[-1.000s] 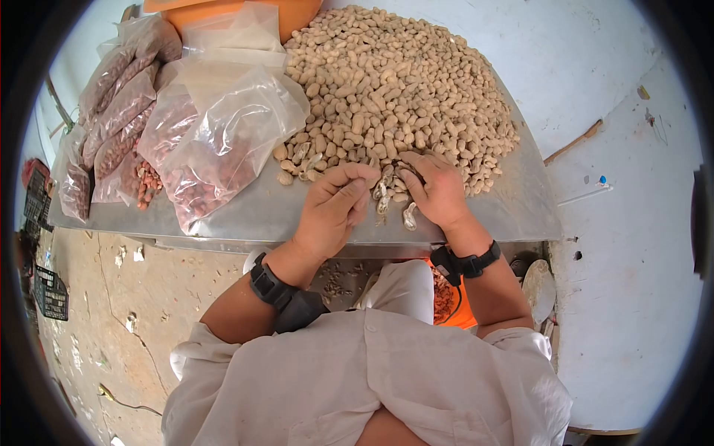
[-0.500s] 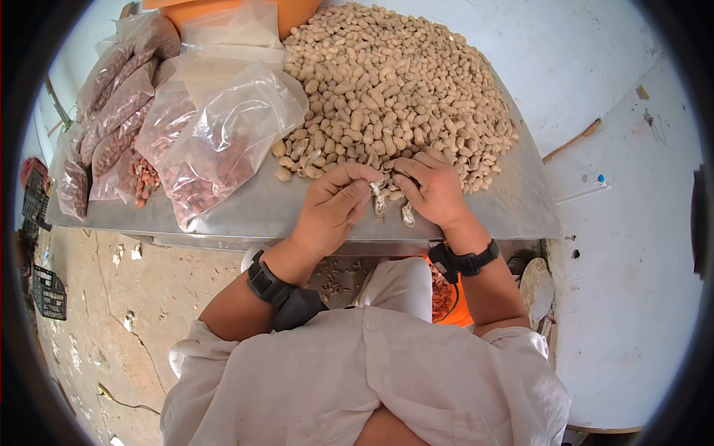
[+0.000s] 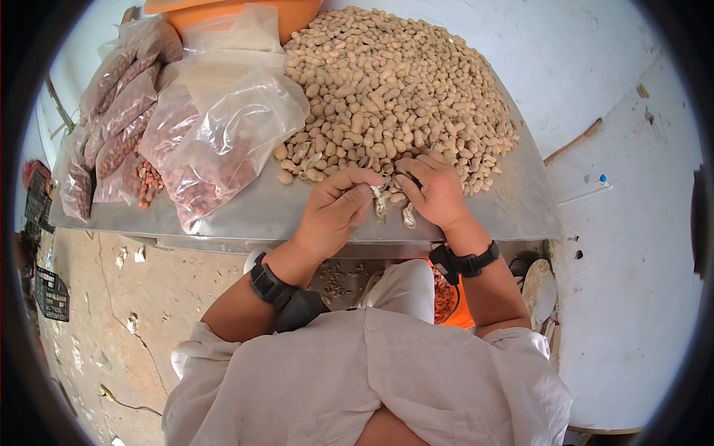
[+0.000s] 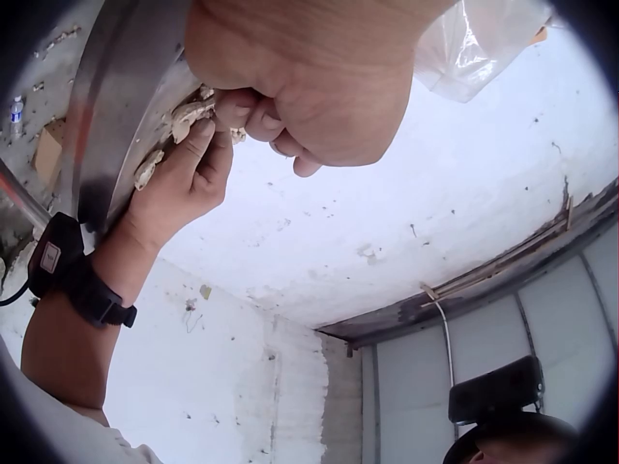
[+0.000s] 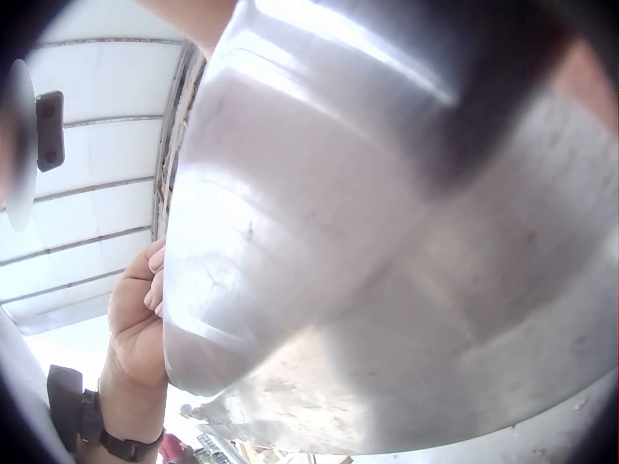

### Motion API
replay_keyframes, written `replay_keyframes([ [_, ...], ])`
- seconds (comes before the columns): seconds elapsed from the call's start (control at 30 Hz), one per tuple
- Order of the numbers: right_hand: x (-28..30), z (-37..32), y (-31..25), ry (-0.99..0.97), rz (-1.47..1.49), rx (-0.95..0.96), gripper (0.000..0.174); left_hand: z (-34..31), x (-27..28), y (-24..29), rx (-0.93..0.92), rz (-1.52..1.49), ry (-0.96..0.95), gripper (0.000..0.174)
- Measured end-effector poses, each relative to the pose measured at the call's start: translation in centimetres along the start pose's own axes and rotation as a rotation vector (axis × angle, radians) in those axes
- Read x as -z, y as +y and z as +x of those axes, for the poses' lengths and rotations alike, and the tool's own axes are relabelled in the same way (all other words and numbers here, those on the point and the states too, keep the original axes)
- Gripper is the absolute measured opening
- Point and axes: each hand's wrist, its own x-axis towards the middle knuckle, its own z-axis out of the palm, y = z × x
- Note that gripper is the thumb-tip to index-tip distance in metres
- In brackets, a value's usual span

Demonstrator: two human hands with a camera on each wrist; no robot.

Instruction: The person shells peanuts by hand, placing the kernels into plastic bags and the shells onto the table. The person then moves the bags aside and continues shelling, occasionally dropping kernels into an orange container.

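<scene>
At the near edge of a heap of unshelled peanuts [image 3: 401, 89], the left hand [image 3: 332, 212] pinches a peanut between thumb and forefinger, its other fingers curled in. Close beside it, the right hand [image 3: 437, 192] has its thumb and bent fingers round another peanut, mostly hidden. Pale opened shells [image 3: 409, 215] lie below the fingertips on the metal tabletop [image 3: 290, 208]. The left wrist view has the left hand [image 4: 309, 82] close up and the right hand [image 4: 184, 188] meeting it at the fingertips. In the right wrist view the left hand [image 5: 138, 324] shows past the metal surface.
Clear plastic bags of reddish kernels [image 3: 212, 167] lie left of the heap, with an orange basin [image 3: 297, 16] behind. Under the table's front edge is an orange container [image 3: 460, 308] of reddish bits. Black crates [image 3: 50, 293] stand on the floor at left.
Both hands stay almost in place. The left thumb and fingertips have shifted slightly, and the right fingers have moved a little around the peanut.
</scene>
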Motion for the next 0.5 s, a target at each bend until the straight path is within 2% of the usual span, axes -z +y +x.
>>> replay_keyframes([
  [0.5,0.16,0.01,-0.02,-0.005,0.013,-0.009,0.015,0.00,-0.17,0.15,-0.005,0.020,-0.012,0.020],
])
